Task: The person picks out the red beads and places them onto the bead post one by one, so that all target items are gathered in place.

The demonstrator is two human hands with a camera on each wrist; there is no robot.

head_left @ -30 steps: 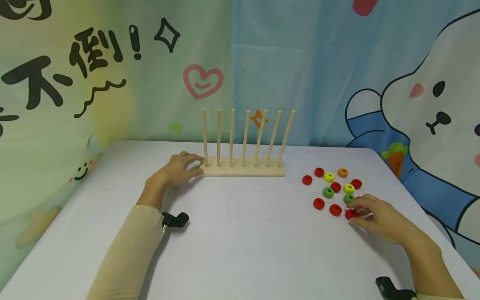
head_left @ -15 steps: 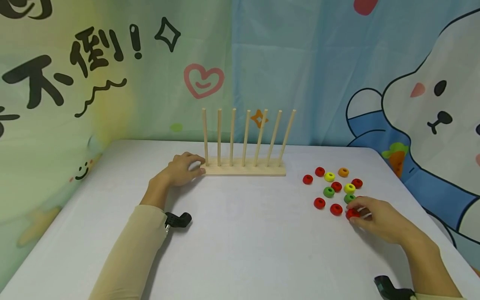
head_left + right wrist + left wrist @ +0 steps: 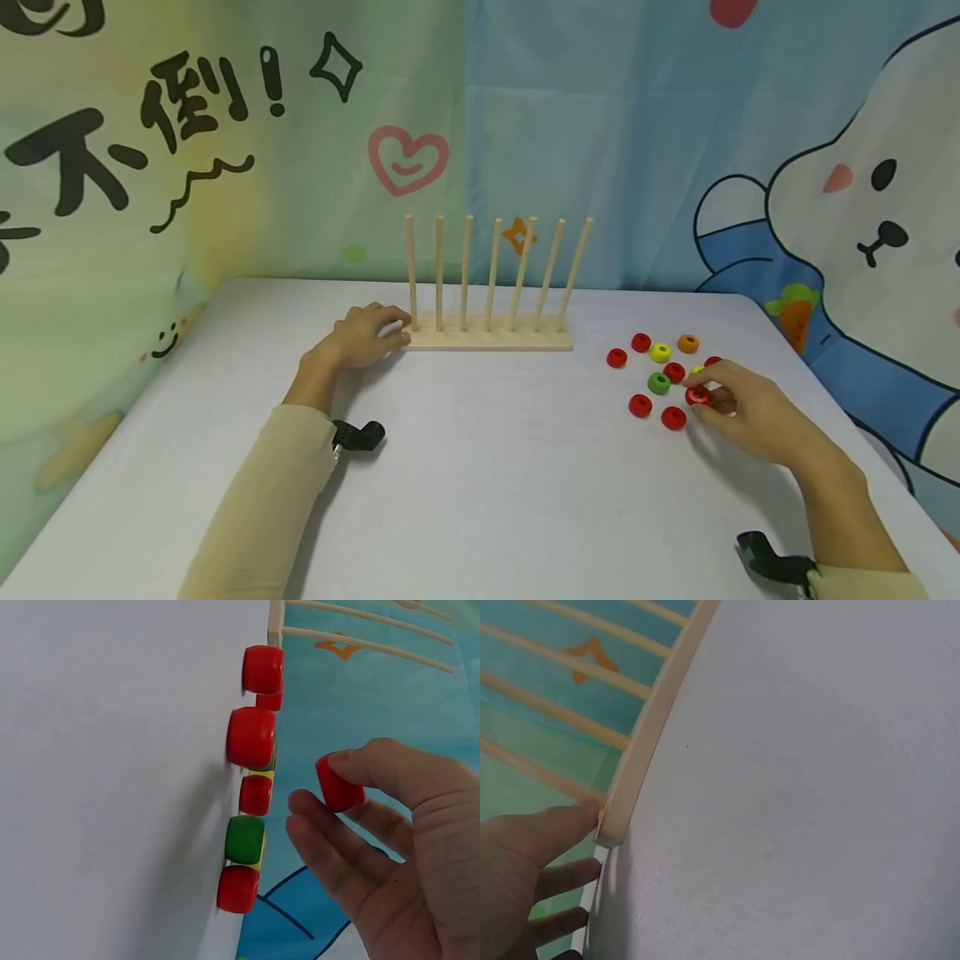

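My right hand [image 3: 753,412] pinches a red bead [image 3: 341,784] between thumb and fingers, lifted above the table. Below and beyond it lie several loose beads, among them a green bead [image 3: 658,383], a yellow bead [image 3: 660,352], an orange bead [image 3: 687,343] and a red bead [image 3: 673,417]. The right hand partly covers others. A pale wooden stand [image 3: 491,340] with a row of upright bare pegs stands at the back of the table. At its left end, my left hand [image 3: 362,336] holds the base between thumb and index finger; the left wrist view shows a fingertip on that end.
A white-covered table [image 3: 510,475] lies under everything. A printed backdrop curtain [image 3: 555,108] hangs behind the table's far edge. Each wrist carries a black camera mount [image 3: 360,436].
My right hand has lifted the red bead off the table and moved it slightly up and away, over the other beads. The left hand stays at the stand's end.
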